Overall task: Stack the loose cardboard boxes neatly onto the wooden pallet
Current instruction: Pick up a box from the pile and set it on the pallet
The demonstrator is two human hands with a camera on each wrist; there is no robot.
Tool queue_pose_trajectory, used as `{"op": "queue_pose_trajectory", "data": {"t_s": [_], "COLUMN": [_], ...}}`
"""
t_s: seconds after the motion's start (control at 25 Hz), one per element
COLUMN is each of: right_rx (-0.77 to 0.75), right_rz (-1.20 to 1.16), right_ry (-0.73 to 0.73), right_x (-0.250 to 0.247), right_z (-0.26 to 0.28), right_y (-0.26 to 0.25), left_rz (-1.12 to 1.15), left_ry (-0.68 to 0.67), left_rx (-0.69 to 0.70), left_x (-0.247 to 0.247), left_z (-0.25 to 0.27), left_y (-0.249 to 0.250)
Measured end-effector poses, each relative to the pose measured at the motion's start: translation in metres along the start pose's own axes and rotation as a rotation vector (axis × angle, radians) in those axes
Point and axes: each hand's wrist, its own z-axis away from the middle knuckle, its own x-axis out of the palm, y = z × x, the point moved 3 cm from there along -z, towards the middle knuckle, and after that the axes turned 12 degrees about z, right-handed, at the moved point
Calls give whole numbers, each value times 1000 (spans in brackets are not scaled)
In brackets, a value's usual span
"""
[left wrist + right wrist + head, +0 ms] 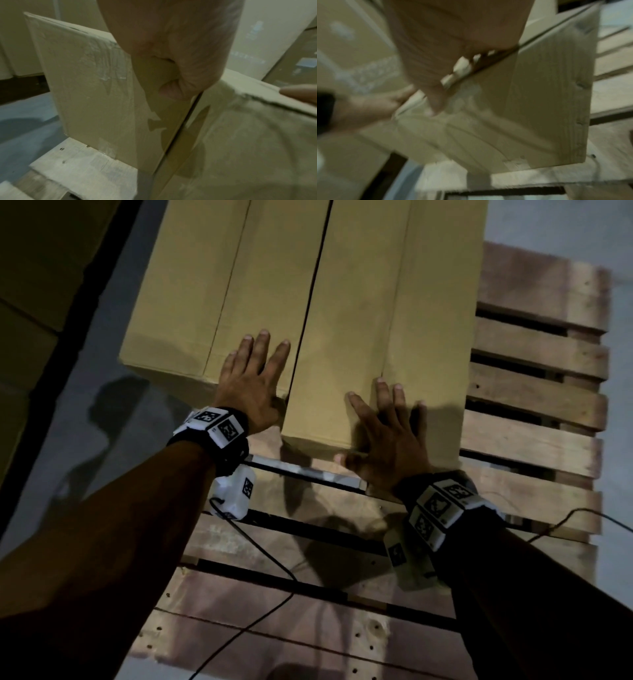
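Two tan cardboard boxes stand side by side on the wooden pallet (pixel 534 392), a thin dark gap between them. My left hand (pixel 253 381) lies flat, fingers spread, on the near top edge of the left box (pixel 212 285). My right hand (pixel 383 433) lies flat on the near top edge of the right box (pixel 376 302), its thumb hanging over the front edge. The left wrist view shows my palm (pixel 171 40) over the left box's taped front face (pixel 89 81) and the right box (pixel 248 135). The blurred right wrist view shows the right box's front face (pixel 522 115).
Bare pallet slats (pixel 308 594) lie in front of the boxes and to their right. Black cables (pixel 260 559) trail across the near slats. More cardboard boxes (pixel 30 302) stand at the far left, across a strip of grey floor (pixel 102 405).
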Motion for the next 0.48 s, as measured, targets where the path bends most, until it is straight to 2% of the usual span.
{"op": "queue_pose_trajectory", "data": {"t_s": [0.04,0.12,0.24,0.32,0.4,0.48], "right_rx": [0,53,340,558,718,799], "right_rz": [-77,-243,-443,-585,-738,-901], "right_ry": [4,123,321,402,383,232], "right_x": [-4,-18,-36,-45,-51,-55], "right_z": [0,-3,-27,-49,-71,-94], "right_y": [1,11,51,82,102,115], "left_rz": [15,60,196,274,341,360], "left_ry": [-26,-50,-37,38,97,110], "left_rx": [-10,-27,-81,-117,-168,-192], "left_x": [-1,-6,-12,-16,-19,-23], "left_z": [-1,-2,-6,-8,-13,-27], "left_y": [-1,0,2,8,20,39]}}
